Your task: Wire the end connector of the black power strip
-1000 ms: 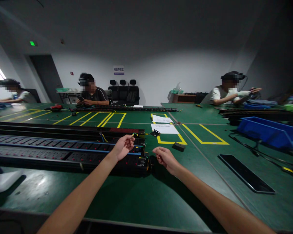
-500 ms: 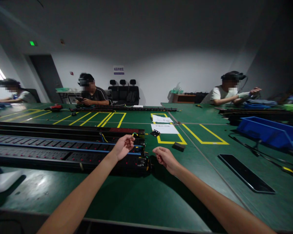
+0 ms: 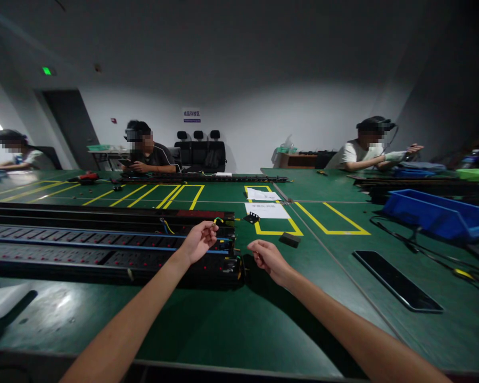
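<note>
Over the right end of the long black power strips (image 3: 115,258), my left hand (image 3: 199,242) is closed, thumb and fingertips pressed together. A green-yellow wire (image 3: 219,219) shows right by those fingertips; whether they grip it or some small part, I cannot tell. Just past the strip ends, above the green table (image 3: 207,324), my right hand (image 3: 269,259) is curled in a pinch. Anything between its fingers is too small or hidden to name. A small black bracket with holes (image 3: 252,217) and a dark block (image 3: 290,239) lie beyond my right hand.
White papers (image 3: 266,210) lie within yellow tape marks. On the right are a phone (image 3: 397,280), black cables (image 3: 419,247) and a blue bin (image 3: 437,215). A white object (image 3: 6,302) is at the left. Co-workers (image 3: 147,151) sit across the table.
The view has turned slightly, so the table's things appear a little further left. Both hands keep nearly the same pose and stay closed.
</note>
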A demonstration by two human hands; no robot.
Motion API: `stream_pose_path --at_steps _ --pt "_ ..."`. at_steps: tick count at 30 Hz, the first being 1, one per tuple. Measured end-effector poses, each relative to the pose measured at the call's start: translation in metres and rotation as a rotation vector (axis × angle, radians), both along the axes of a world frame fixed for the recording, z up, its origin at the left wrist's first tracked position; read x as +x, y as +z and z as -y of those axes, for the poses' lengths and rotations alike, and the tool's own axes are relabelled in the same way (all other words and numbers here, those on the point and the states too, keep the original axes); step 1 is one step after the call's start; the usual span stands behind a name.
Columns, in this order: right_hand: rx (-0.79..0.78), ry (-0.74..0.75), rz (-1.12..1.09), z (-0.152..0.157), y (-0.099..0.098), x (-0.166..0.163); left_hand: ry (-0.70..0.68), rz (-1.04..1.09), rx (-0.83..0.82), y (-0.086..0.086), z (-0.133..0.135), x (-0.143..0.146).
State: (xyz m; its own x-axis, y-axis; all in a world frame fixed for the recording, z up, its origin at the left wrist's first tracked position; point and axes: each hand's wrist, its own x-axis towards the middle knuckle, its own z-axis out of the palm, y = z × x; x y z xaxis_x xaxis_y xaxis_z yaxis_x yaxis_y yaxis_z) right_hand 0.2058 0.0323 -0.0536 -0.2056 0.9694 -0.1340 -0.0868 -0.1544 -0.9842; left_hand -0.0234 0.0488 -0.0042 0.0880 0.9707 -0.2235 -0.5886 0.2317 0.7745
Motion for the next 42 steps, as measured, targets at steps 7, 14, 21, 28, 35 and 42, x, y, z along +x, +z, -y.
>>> stream_pose_path --at_steps 7,14,21,28,35,42 --pt "-0.007 0.002 -0.001 0.0014 0.0020 0.0000 -0.003 0.002 0.002 -0.0016 -0.0012 -0.0003" --pt "-0.004 0.001 0.004 0.0003 0.0008 0.0005 -0.004 -0.001 0.002 -0.0010 -0.0010 -0.0003" --pt "-0.009 -0.007 0.012 0.0007 0.0019 -0.0004 -0.005 -0.001 0.001 -0.0005 -0.0006 0.0001" --pt "-0.006 -0.006 0.005 -0.0003 0.0005 -0.0004 -0.001 -0.008 -0.005 0.0006 -0.0001 0.0005" --pt "-0.001 0.007 -0.007 -0.0009 -0.0012 0.0012 0.005 -0.014 -0.007 0.0010 0.0000 0.0009" --pt "0.001 0.016 -0.010 -0.0019 -0.0033 0.0018 -0.002 -0.010 0.007 0.0002 0.0004 0.0004"
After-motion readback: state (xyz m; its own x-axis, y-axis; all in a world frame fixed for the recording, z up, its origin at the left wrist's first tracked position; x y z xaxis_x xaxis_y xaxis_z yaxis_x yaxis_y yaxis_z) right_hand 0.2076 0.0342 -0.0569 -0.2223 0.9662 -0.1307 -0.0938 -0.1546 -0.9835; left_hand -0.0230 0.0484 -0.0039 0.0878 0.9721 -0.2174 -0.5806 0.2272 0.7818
